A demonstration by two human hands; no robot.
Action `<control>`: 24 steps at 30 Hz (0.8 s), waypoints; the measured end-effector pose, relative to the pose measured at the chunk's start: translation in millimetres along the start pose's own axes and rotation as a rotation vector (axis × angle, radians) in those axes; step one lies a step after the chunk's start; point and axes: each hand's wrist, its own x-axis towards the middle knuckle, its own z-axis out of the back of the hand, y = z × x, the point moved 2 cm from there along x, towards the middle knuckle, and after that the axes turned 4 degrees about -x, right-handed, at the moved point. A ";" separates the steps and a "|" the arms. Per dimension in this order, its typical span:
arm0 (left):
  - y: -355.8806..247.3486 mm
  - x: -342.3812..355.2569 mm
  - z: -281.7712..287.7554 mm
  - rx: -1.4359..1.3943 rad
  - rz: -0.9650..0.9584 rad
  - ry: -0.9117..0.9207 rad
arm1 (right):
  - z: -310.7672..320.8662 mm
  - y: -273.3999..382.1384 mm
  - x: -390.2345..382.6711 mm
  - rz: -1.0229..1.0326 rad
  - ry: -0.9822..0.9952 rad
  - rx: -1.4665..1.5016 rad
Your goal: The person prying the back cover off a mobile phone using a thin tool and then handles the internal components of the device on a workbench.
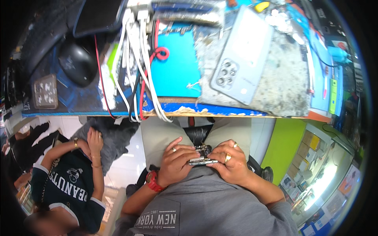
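Observation:
Close to my body, over my lap and below the table edge, I hold a small opened phone (203,160) with its inner parts showing. My left hand (177,161), with a red watch on its wrist, grips the phone's left end. Around the right end, the fingers of my right hand (229,162) are closed, with gold rings on them. My fingers hide much of the phone, and fine detail between them is too small to make out. On the table ahead, a silver phone (243,55) lies back side up on a worn grey mat (283,82).
A blue pad (175,65) lies beside white cables (143,67) that hang over the table's front edge. Further left are a black mouse (78,61) and a clear case (45,91). Another person (71,177) sits at my left. A glass-fronted cabinet (315,169) stands at right.

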 end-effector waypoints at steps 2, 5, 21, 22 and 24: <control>-12.8 2.8 2.6 0.021 -0.055 -0.047 | 5.1 4.4 -1.5 0.058 -0.039 0.007; -30.9 5.3 7.1 0.066 -0.138 -0.105 | 15.7 17.2 0.9 0.133 -0.090 0.003; -121.1 -43.0 42.0 0.520 -0.474 -0.318 | 160.3 58.9 116.5 0.284 -0.378 -0.555; -123.2 -47.0 41.1 0.537 -0.480 -0.311 | 163.7 56.5 131.5 0.271 -0.341 -0.609; -125.4 -53.7 39.0 0.557 -0.487 -0.328 | 167.5 53.5 160.7 0.248 -0.264 -0.709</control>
